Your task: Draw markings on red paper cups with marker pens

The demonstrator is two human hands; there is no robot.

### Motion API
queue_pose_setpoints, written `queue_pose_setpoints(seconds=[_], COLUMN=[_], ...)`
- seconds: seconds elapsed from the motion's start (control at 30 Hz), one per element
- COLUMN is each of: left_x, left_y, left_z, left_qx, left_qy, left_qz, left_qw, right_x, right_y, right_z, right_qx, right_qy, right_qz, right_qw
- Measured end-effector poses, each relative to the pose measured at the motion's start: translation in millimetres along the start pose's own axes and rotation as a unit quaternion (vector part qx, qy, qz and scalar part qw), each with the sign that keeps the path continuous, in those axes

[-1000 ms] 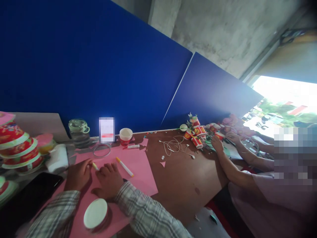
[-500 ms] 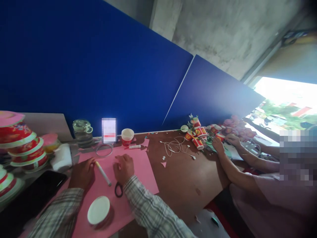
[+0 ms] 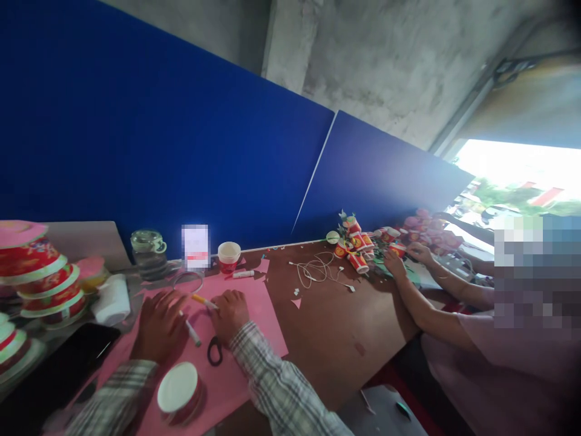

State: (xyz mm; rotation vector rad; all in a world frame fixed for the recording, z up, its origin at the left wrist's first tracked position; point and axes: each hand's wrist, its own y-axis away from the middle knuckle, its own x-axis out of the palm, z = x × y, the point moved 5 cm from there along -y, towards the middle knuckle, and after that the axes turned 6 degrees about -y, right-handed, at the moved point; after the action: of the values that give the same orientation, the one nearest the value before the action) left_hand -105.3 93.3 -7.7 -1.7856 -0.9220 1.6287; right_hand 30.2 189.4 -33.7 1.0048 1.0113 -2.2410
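Note:
My left hand [image 3: 160,326] lies flat on a pink paper sheet [image 3: 258,321], fingers stretched out. A white marker [image 3: 192,332] rests on the sheet at its fingertips. My right hand [image 3: 230,315] is closed, pinching an orange-tipped marker [image 3: 203,301] that points left. Black-handled scissors [image 3: 215,350] lie just below the right wrist. An upturned red paper cup [image 3: 177,390] with a white base stands on the near part of the sheet.
Stacked red bowls [image 3: 39,284], a white roll [image 3: 111,300], a glass jar [image 3: 147,251], a small cup [image 3: 229,253], a glue stick [image 3: 244,274] and a wire ring [image 3: 187,280] lie behind. A dark tablet [image 3: 68,363] is left. White cables [image 3: 318,272] lie mid-table. Another person's hands [image 3: 397,263] work among red cups [image 3: 358,245] at right.
My right hand has picked up the orange-tipped marker. My left hand has moved down and flattened on the paper, and the white marker has shifted under its fingertips.

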Motion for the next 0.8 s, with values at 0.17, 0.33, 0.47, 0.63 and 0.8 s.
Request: queue_pose_setpoints(seconds=[0.17, 0.33, 0.47, 0.63, 0.8], left_x=[4.6, -3.0, -22.7, -12.4, -19.0], left_y=[0.2, 5.3, 9.0, 4.5, 4.0], left_z=[-11.9, 16.8, 52.4, 52.6, 47.9], left_qx=[0.070, 0.064, -0.117, -0.202, -0.307], left_qy=[-0.031, -0.033, -0.052, 0.036, 0.127], left_qz=[-0.002, 0.007, -0.056, 0.036, 0.046], left_qw=[0.997, 0.997, 0.990, 0.978, 0.942], right_x=[-2.5, -14.9, -37.4, -36.4, -26.9], right_y=[4.7, 1.8, -7.0, -5.7, -1.1], right_z=[23.9, 13.1, -14.9, -10.4, 9.5], right_qx=[-0.086, -0.094, -0.037, -0.011, 0.038], right_qy=[-0.025, -0.052, -0.095, -0.170, -0.411], right_qz=[-0.007, -0.032, -0.097, -0.107, -0.073], right_qw=[0.996, 0.994, 0.990, 0.979, 0.908])
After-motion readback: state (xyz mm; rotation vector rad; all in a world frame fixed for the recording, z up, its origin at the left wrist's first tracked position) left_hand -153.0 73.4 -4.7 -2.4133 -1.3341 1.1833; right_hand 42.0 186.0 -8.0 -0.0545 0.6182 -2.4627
